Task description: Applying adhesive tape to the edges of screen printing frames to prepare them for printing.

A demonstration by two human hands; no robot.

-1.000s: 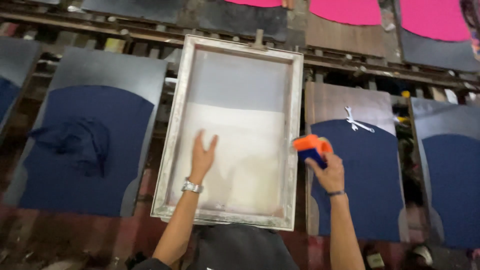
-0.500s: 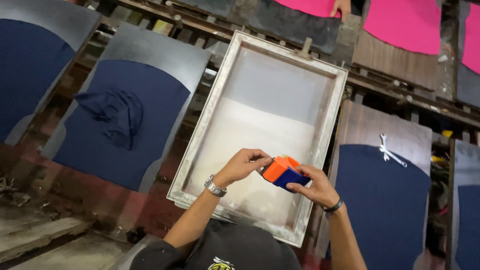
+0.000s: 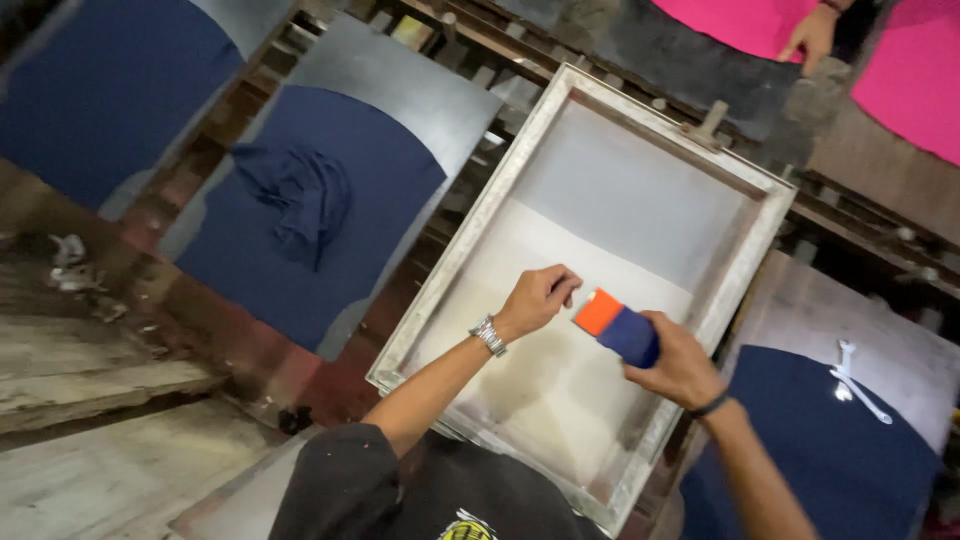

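Two hands working over screen-printing frame [image 3: 480,235]. Right hand [image 3: 682,366] gripping blue block with orange end [image 3: 617,327], fingers wrapping blue part. Left hand [image 3: 536,299] curling loosely, fingertips nearing orange end at its 3 o'clock, holding nothing. Navy shirt on pallet [image 3: 300,215] lying at 9 o'clock. Another person's hand [image 3: 812,36] resting on pink fabric [image 3: 752,22] at 1 o'clock.

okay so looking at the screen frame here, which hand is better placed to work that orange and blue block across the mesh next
Right, probably. The right hand already grips the orange and blue block over the screen frame. The left hand is curled beside the block's orange end, holding nothing visible.
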